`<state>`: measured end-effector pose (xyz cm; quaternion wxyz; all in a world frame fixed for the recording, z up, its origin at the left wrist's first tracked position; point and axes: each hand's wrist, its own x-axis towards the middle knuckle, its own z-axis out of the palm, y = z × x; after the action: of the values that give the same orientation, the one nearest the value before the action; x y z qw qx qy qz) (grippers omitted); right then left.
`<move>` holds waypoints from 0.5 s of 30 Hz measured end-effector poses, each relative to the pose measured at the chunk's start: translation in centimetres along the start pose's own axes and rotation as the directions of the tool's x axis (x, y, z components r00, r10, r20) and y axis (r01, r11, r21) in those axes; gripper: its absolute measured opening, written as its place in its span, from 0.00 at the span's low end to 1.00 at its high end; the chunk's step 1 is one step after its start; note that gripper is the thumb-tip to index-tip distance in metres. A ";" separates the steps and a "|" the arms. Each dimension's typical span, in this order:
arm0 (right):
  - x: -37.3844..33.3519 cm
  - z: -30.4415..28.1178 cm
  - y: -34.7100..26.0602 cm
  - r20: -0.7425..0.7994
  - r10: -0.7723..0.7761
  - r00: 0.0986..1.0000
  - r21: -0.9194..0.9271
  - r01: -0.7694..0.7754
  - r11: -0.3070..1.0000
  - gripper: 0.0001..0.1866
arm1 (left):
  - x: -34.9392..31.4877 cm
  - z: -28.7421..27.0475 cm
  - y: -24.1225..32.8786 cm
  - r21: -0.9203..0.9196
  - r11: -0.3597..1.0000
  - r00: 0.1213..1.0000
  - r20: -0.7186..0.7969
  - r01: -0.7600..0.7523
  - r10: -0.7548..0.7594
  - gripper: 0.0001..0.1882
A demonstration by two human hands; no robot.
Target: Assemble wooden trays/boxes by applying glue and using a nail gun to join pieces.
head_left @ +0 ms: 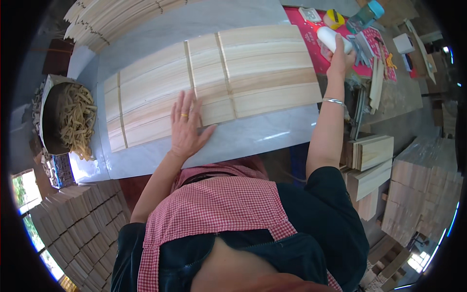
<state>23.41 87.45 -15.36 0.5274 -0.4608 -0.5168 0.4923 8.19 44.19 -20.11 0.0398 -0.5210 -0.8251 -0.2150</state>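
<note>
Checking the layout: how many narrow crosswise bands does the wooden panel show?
3: the left band near the panel's left end; the middle band, partly under the left hand; the right band, further right. None seems wholly hidden.

Wooden boards (272, 63) lie lengthwise on the tabletop (262, 134), short of its near edge, with the left hand (187, 126) on their near side and a stack of slats (92, 24) behind them at the far left corner. By the tabletop's left edge is a bin (53, 117) with strips (78, 119) in it, and a pile of planks (82, 228) stands off the near left corner. Toward the far right corner is a mat (300, 24), the bottle (331, 39) in the right hand (343, 63) above it and a jar (366, 17) behind, to the right.
</note>
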 end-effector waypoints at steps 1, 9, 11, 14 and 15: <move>-0.2 0.8 0.1 0.043 0.043 0.998 -0.004 -0.043 0.999 0.32 | 0.5 0.1 0.1 0.011 1.000 0.999 0.035 -0.012 0.011 0.42; -9.4 9.9 1.3 0.360 0.007 0.933 0.065 -0.033 0.997 0.25 | 1.1 0.8 0.0 0.134 0.990 0.984 0.165 0.049 -0.071 0.48; -10.9 11.9 2.2 0.385 0.020 0.923 -0.020 -0.013 1.000 0.28 | 1.1 0.9 -0.1 0.157 0.987 0.976 0.206 0.044 -0.076 0.49; -11.7 13.6 3.3 0.379 0.050 0.924 -0.109 -0.009 0.994 0.30 | 1.0 1.1 -0.1 0.167 0.985 0.976 0.205 0.040 -0.074 0.49; -11.9 14.0 3.5 0.373 0.061 0.926 -0.157 -0.002 0.988 0.30 | 1.0 1.2 -0.1 0.167 0.985 0.977 0.202 0.035 -0.069 0.49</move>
<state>9.47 75.64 -19.36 0.3734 -0.4052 -0.6372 0.5388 7.85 45.45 -20.90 -0.0099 -0.5136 -0.8530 -0.0927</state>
